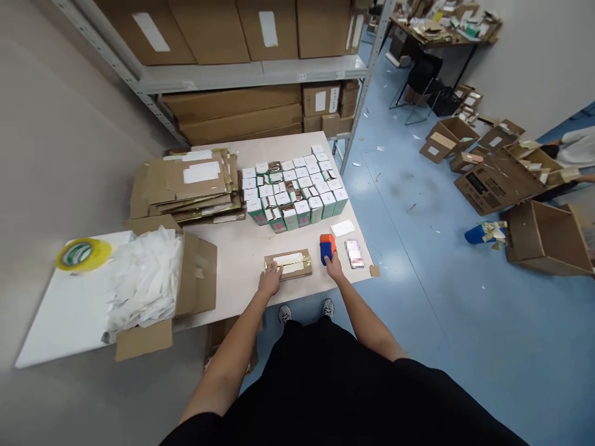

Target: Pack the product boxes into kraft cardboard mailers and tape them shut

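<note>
A small flat cardboard box [297,264] with white labels and clear tape on top lies near the table's front edge. My left hand [270,279] grips the box at its left end, fingers over the top. To the right of the box, my right hand [333,267] is closed around a blue and orange tape dispenser [326,246], which is just above or on the table; I cannot tell which. A phone [354,253] with a lit screen lies right of the dispenser, and a small white box [343,228] sits behind it.
Rows of green and white boxes [297,192] fill the table's back. Flattened cardboard [186,186] is stacked at left, near an open carton of white paper [149,272] and a yellow tape roll [83,254]. Behind stands a shelf [260,69]. Cartons [493,173] and another person [576,148] are at right.
</note>
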`<state>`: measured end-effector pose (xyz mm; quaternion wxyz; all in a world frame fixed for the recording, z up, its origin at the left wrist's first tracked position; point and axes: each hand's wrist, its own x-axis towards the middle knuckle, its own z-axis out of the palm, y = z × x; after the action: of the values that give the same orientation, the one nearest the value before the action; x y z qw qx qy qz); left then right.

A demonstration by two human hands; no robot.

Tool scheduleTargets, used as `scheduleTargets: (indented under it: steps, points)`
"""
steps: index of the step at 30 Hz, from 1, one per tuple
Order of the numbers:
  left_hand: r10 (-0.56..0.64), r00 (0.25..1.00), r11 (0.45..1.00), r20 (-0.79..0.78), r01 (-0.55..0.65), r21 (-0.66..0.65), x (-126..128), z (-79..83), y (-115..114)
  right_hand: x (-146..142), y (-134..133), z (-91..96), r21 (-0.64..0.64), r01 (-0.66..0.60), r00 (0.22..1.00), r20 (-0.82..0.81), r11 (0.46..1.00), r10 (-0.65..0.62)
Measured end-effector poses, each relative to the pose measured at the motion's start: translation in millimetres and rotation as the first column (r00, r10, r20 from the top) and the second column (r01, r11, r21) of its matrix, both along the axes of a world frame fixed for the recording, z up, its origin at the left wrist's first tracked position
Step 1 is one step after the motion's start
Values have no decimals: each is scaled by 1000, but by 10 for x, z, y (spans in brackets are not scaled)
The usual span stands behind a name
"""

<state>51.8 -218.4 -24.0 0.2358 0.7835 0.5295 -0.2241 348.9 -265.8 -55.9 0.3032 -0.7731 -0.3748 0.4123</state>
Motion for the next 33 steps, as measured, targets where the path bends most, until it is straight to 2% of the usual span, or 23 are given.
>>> scheduleTargets:
  steps: [3,6,8,11,14,16,18,19,20,22,24,28,30,33]
  points:
    - [66,996,998,54,-67,16,45,4,-72,-384,91,213,208,-55,979,-180,976,94]
    - [136,983,991,126,-134,-25,41,19,-94,-778,177,338,351,-147,885,-370,925,282]
    - [156,972,988,175,-149,-50,-5,35,-82,-933,192,350,375,-193,804,-470,907,365]
    - [171,936,985,307,-167,-38,-108,57,-36,-943,155,295,314,-182,759,-558,932,336]
    - [287,813,942,506,-336,5,-164,95,63,-800,111,239,257,-199,731,-603,946,318]
    - [376,665,875,645,-484,-11,-136,152,172,-714,94,226,238,-245,709,-617,940,341]
    - [430,509,829,746,-550,-103,-61,239,312,-669,82,228,238,-269,702,-615,933,359]
    - [461,441,814,770,-555,-169,-14,291,389,-661,75,230,243,-273,702,-611,931,365]
    - [486,406,817,774,-527,-236,32,343,464,-660,66,231,249,-274,704,-606,929,370]
    - [536,395,828,747,-418,-373,109,440,602,-668,46,229,255,-279,711,-593,926,378]
    - [544,412,838,731,-301,-454,152,507,709,-677,21,223,259,-288,722,-573,922,387]
    - [484,425,873,765,-167,-459,167,550,826,-684,-18,228,267,-308,730,-549,913,407]
    - [470,441,881,765,-178,-438,170,551,848,-693,-25,254,269,-317,729,-545,910,415]
    - [487,434,873,758,-268,-407,183,558,845,-725,-22,317,284,-307,742,-526,909,415]
